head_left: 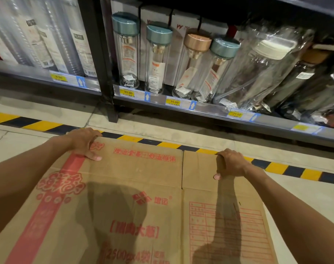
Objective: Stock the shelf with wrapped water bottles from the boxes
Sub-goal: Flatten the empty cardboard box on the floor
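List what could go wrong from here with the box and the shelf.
Both hands, left hand and right hand, grip only the cardboard box at its far edge, so it may slip or buckle. The rose-gold-capped bottle already leans on the bottom shelf; a bump might topple neighbours.

Yellow shelf tags read 15.00 [128,92], 15.00 [174,102] and 21.00 [236,114] (each beside a blue arrow). The box [143,197] shows red Chinese print and "2500g".
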### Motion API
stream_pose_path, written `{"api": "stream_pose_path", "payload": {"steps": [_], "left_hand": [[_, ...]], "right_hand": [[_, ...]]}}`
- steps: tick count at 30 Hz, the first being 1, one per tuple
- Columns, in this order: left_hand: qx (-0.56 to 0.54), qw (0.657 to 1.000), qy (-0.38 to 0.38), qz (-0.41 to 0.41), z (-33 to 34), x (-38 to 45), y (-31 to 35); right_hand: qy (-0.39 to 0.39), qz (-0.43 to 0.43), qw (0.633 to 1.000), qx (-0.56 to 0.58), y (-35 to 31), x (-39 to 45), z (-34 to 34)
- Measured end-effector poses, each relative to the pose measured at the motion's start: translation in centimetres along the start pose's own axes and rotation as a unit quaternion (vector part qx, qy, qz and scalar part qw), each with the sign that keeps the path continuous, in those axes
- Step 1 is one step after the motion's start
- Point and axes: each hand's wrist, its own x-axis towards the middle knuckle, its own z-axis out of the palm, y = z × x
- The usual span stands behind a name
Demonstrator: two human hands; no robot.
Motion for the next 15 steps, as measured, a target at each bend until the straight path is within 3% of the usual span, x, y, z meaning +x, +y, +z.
{"api": "stream_pose_path", "payload": {"steps": [4,8,13,15], "left_hand": [[0.052,0.997,-0.047,-0.036,-1.3,0.3,1.2],[0.022,0.997,-0.077,-0.021,-2.7,0.1,1.3],[-0.004,0.982,-0.188,0.012,-6.7,-2.6,2.7],[-0.004,0.981,-0.191,0.044,-7.9,-4.6,3.1]], "right_hand": [[-0.033,-0.015,0.998,-0.049,-0.2,-0.4,-0.8],[-0.04,-0.047,0.997,0.041,0.1,-1.7,-2.8],[-0.172,-0.07,0.979,0.089,1.0,-3.8,-6.4],[-0.197,-0.08,0.971,0.106,1.3,-5.7,-7.6]]}}
